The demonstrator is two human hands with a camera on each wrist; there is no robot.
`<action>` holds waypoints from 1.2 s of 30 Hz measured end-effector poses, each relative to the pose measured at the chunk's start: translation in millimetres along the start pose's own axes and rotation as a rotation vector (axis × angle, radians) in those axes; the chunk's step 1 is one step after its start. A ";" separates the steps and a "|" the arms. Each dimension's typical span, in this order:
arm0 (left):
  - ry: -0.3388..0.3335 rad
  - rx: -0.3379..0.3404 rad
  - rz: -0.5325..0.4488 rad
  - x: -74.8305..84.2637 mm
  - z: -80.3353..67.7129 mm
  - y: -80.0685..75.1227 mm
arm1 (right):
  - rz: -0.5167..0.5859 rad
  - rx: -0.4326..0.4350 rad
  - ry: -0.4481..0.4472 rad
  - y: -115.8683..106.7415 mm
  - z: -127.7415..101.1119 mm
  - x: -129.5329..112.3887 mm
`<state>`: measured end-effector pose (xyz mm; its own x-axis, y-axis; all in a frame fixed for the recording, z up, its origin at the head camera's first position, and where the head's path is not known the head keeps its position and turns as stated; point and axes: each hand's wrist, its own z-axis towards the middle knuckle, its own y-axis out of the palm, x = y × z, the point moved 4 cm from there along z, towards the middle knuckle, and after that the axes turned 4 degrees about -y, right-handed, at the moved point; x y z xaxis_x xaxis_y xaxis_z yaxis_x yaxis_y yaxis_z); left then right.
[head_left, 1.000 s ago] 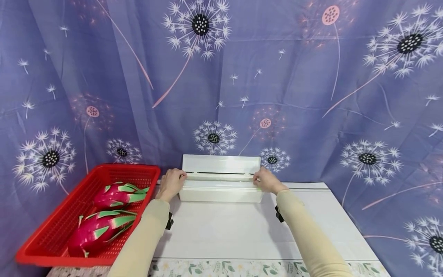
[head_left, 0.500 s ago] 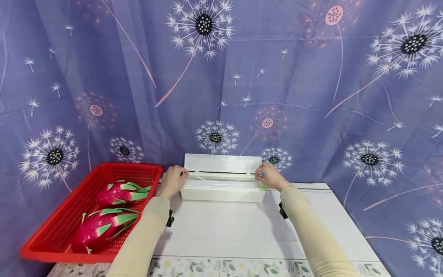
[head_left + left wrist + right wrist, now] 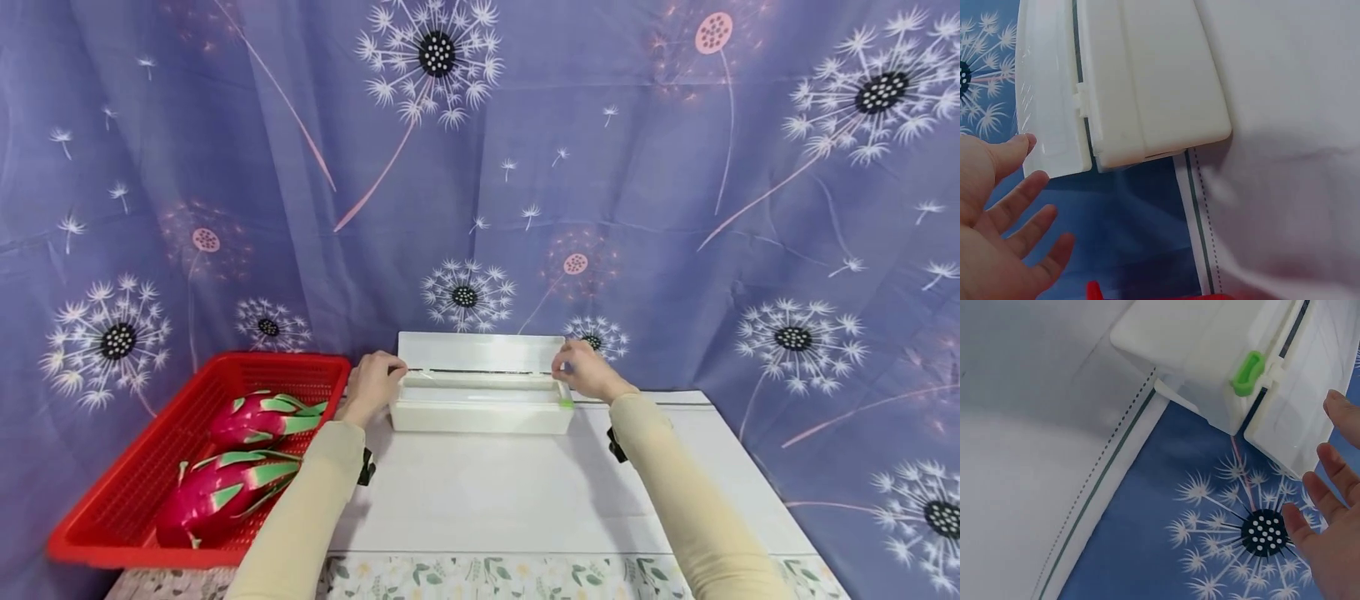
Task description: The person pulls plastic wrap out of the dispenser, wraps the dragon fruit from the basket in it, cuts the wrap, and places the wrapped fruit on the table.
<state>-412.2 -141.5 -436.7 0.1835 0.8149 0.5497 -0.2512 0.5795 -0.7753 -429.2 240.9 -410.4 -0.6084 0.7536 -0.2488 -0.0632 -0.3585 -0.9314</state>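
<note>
A white plastic dispenser box (image 3: 480, 412) lies across the far side of the table, its lid (image 3: 480, 351) standing upright behind it. A small green tab (image 3: 566, 403) sits at its right end. My left hand (image 3: 372, 382) is at the box's left end, and the left wrist view shows that hand (image 3: 1004, 212) with fingers spread, the thumb close to the lid's corner (image 3: 1044, 94). My right hand (image 3: 583, 370) is at the right end. In the right wrist view it (image 3: 1329, 519) is spread beside the lid (image 3: 1310, 406), apart from the green tab (image 3: 1247, 373).
A red mesh basket (image 3: 112, 517) at the table's left holds two pink dragon fruits (image 3: 258, 417) (image 3: 217, 492). A white cloth (image 3: 487, 500) covers the table. A purple dandelion-print curtain (image 3: 675, 208) hangs close behind the box.
Both hands have shifted slightly up and back, from the box's top edge to the ends of the upright lid. The box's open top now shows more.
</note>
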 end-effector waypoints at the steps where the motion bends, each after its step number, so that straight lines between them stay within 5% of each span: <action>1: 0.004 0.007 0.000 0.1 0.0 -1.7 | -0.005 0.003 -0.018 -2.7 1.4 -2.0; 6: 0.017 0.022 0.017 2.7 4.4 -9.3 | -0.038 0.022 -0.092 -14.1 3.6 -7.5; 14: 0.063 0.005 0.031 12.4 13.7 -20.5 | -0.014 0.000 -0.035 -28.7 2.4 -4.7; 22: 0.032 -0.003 -0.009 15.5 13.9 -36.2 | -0.037 0.020 -0.129 -40.5 10.6 -11.4; 29: 0.085 -0.029 -0.033 25.9 19.7 -36.8 | -0.049 0.043 -0.087 -50.6 -2.3 -10.9; 36: 0.054 -0.018 -0.062 19.7 18.7 -50.5 | -0.040 0.015 -0.087 -55.1 7.7 -20.5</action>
<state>-413.7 -154.6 -380.9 0.2492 0.7759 0.5795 -0.2203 0.6281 -0.7463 -419.4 241.0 -351.9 -0.6715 0.7171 -0.1867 -0.1007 -0.3379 -0.9358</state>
